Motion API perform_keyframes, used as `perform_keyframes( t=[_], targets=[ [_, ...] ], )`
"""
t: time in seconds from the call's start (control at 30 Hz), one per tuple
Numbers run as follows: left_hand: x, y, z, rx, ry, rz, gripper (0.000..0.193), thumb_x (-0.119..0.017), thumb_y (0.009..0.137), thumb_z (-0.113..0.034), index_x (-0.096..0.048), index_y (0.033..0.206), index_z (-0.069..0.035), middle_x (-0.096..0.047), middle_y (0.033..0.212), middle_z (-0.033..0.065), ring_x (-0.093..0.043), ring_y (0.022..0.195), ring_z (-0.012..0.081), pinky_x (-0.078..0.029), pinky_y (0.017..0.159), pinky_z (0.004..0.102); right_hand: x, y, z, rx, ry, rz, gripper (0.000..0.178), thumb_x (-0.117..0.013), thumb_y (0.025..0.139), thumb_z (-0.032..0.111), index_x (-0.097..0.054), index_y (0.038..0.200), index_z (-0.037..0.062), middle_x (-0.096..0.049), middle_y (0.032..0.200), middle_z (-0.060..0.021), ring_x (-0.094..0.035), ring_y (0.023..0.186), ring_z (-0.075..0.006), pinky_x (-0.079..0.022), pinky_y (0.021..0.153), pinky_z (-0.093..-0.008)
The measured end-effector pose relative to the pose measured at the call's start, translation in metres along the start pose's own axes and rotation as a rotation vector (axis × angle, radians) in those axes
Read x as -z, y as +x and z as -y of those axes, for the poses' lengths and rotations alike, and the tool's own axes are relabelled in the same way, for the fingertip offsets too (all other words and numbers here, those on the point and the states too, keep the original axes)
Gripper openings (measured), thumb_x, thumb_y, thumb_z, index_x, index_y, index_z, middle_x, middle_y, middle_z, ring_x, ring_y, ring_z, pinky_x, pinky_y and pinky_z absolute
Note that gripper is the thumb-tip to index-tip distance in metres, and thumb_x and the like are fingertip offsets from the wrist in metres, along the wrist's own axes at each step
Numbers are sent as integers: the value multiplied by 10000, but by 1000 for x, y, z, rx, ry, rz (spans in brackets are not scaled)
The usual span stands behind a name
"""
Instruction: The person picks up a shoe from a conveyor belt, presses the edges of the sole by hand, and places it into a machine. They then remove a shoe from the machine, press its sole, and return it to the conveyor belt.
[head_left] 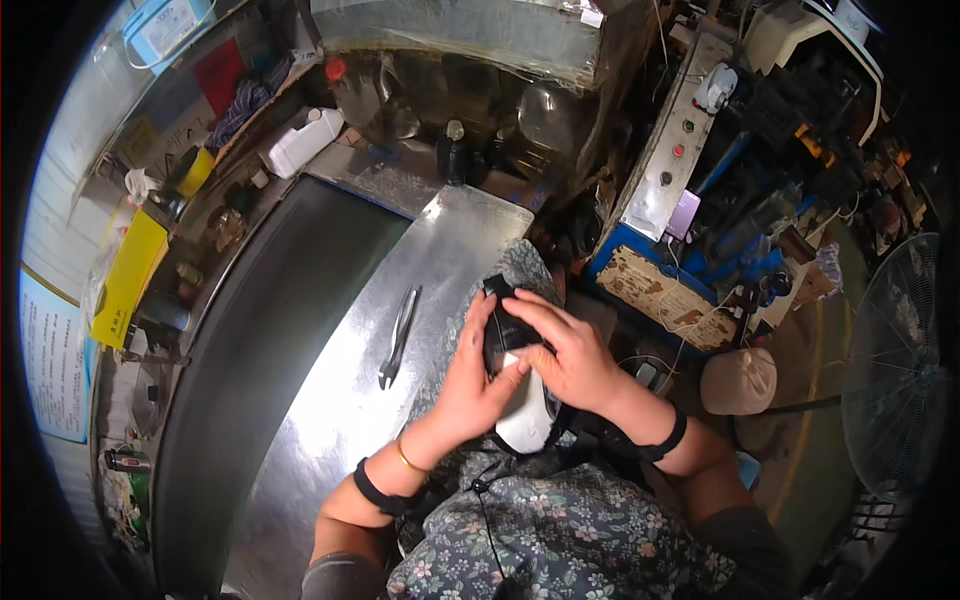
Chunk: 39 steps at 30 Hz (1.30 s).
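Over my lap, both hands close around a black-and-white shoe-shaped piece (524,420). Its white rounded end points toward my body, while black material covers the far part. My left hand (470,378) grips it along the left side, thumb pressed near the middle. On the other side, my right hand (572,358) has its fingers over the black part and its thumb beside the left thumb. Both palms and fingers hide much of the piece. A pair of metal pliers (398,340) lies on the shiny metal tabletop (330,400), left of my hands and apart from them.
A dark belt-like strip (270,330) runs along the metal tabletop's left. Beyond stand a white jug (303,143) and a dark bottle (453,155). At right are a control panel (672,140) with buttons, a beige cap (738,381) and a large fan (895,370).
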<state>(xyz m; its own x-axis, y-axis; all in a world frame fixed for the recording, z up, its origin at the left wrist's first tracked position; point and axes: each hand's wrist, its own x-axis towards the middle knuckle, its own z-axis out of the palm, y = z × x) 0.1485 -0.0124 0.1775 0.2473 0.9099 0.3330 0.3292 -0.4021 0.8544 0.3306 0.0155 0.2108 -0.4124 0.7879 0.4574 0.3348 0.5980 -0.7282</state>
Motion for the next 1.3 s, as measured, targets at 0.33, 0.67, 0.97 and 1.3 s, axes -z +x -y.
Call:
perform_keyframes(
  t=[0.33,0.67,0.97,1.3],
  targets=[
    [11,50,-11,196,-312,95,621,-703,841,-82,-428,1392,-12,-538,1297,118,-517,1199,182,-420,1017,321,-7,-80,-26,-490,602,-140,336,-541,962,28,-543,1281,-77,-650,1131,-36,-576,1000,-80,-468,899,-237],
    [0,-8,4,390,-443,23,669,-783,788,-80,-410,1339,-7,-532,1201,113,-526,1099,180,-441,956,306,-29,-77,-18,-749,497,73,476,-298,1065,348,-506,1337,17,-630,1213,-158,-590,1138,-299,-411,1032,-353],
    [-2,14,26,295,-233,20,671,-763,804,-106,-388,1341,37,-487,1249,189,-492,1165,255,-399,1011,347,-33,-30,5,-125,-856,68,367,-571,897,177,-561,1111,-121,-618,662,-157,-658,682,-274,-517,597,-373],
    [5,3,4,399,-389,207,732,-664,839,19,-289,1467,7,-472,1343,133,-479,1221,210,-388,1035,306,-25,-114,-8,-506,491,158,719,-455,1028,337,-58,1547,36,-304,1531,-212,-284,1430,-265,-239,1150,-359]
  ],
)
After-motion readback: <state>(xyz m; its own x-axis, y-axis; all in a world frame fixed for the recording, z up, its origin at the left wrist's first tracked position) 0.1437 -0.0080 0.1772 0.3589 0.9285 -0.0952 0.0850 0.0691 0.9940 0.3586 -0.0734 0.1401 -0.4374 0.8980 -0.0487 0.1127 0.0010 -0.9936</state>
